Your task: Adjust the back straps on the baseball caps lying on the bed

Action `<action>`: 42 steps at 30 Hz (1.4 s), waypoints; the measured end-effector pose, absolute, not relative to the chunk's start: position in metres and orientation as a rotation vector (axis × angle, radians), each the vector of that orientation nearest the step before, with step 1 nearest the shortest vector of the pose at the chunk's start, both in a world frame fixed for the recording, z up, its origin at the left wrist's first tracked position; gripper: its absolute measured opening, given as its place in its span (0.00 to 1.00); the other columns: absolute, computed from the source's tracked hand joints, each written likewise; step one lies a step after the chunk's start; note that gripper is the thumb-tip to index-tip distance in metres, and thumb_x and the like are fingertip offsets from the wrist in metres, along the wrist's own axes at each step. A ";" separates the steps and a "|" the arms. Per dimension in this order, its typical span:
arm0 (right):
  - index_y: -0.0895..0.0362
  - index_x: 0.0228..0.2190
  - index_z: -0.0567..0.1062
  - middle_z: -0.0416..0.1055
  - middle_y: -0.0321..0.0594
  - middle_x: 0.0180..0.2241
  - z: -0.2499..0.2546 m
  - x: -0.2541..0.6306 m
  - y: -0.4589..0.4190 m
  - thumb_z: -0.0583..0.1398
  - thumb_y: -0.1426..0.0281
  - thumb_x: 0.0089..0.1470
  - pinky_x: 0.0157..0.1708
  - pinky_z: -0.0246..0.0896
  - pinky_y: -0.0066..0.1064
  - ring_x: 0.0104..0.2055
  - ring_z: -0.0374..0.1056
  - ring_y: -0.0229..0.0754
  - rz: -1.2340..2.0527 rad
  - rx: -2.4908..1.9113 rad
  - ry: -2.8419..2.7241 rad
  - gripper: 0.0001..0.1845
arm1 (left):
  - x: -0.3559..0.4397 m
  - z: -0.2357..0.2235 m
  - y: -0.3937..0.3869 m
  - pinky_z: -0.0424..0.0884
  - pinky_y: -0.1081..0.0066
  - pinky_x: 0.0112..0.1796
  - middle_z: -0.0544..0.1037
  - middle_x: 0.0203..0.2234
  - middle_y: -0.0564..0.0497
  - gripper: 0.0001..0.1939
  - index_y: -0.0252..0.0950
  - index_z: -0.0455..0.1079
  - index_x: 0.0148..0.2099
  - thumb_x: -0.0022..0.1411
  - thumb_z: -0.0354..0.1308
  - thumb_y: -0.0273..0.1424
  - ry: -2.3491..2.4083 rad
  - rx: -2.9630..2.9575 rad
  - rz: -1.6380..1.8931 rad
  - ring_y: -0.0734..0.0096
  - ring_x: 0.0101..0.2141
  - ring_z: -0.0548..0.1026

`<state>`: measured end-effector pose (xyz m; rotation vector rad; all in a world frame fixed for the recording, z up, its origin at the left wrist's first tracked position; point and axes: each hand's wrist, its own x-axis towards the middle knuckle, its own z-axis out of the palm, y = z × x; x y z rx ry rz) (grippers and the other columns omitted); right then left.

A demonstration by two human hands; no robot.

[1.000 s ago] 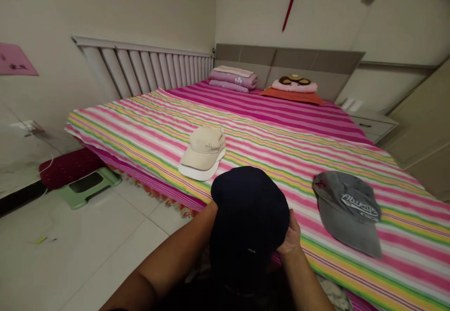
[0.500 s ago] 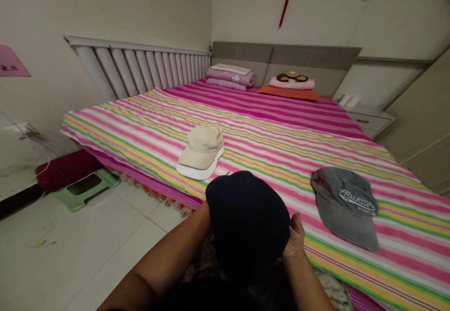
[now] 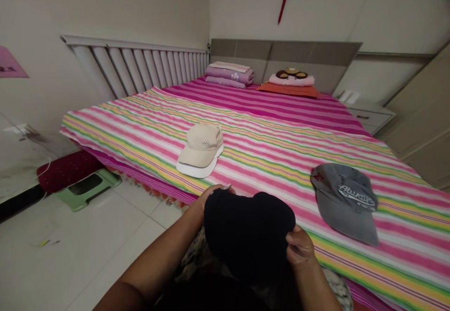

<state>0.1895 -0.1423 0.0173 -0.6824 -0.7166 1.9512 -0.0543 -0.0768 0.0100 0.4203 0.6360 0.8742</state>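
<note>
A dark navy cap [image 3: 249, 236] is held low in front of me, above the near edge of the bed. My left hand [image 3: 213, 196] grips its left side, with most of the fingers hidden behind the fabric. On the right side, my right hand [image 3: 299, 245] pinches the cap's edge between thumb and fingers. Beyond it on the striped sheet sits a beige cap [image 3: 202, 142], stacked over a white brim [image 3: 197, 169]. To the right lies a grey cap [image 3: 346, 201] with white lettering, its brim toward me.
The bed's striped sheet [image 3: 267, 149] spreads ahead, with folded purple bedding [image 3: 228, 75] and a pink pillow [image 3: 293, 80] near the headboard [image 3: 246, 51]. A green stool [image 3: 87, 189] stands on the tiled floor at left. A white nightstand [image 3: 369, 116] is at the far right.
The navy cap has tipped and sunk a little, its top edge now dented. My left fingertips have come into view, and my right hand has closed onto the cap's right edge.
</note>
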 end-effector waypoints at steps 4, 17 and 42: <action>0.54 0.29 0.77 0.78 0.43 0.26 0.019 0.193 -0.145 0.70 0.69 0.24 0.46 0.60 0.51 0.35 0.73 0.57 1.911 -0.690 -0.695 0.21 | -0.060 0.017 -0.081 0.68 0.73 0.31 0.75 0.21 0.49 0.14 0.28 0.70 0.30 0.48 0.61 0.37 0.527 0.460 0.917 0.72 0.24 0.73; 0.55 0.25 0.78 0.75 0.40 0.20 0.022 0.209 -0.158 0.70 0.62 0.28 0.29 0.67 0.37 0.21 0.71 0.44 1.959 -0.700 -0.796 0.17 | -0.049 0.074 -0.091 0.61 0.80 0.21 0.70 0.16 0.54 0.08 0.28 0.70 0.26 0.40 0.64 0.24 0.513 0.743 0.940 0.82 0.17 0.66; 0.51 0.21 0.72 0.58 0.32 0.13 0.098 0.178 -0.169 0.64 0.58 0.42 0.23 0.52 0.33 0.18 0.54 0.37 1.596 -0.465 -1.088 0.10 | -0.046 0.129 -0.112 0.63 0.80 0.25 0.74 0.22 0.51 0.15 0.29 0.73 0.31 0.39 0.68 0.31 0.694 1.012 0.836 0.80 0.22 0.70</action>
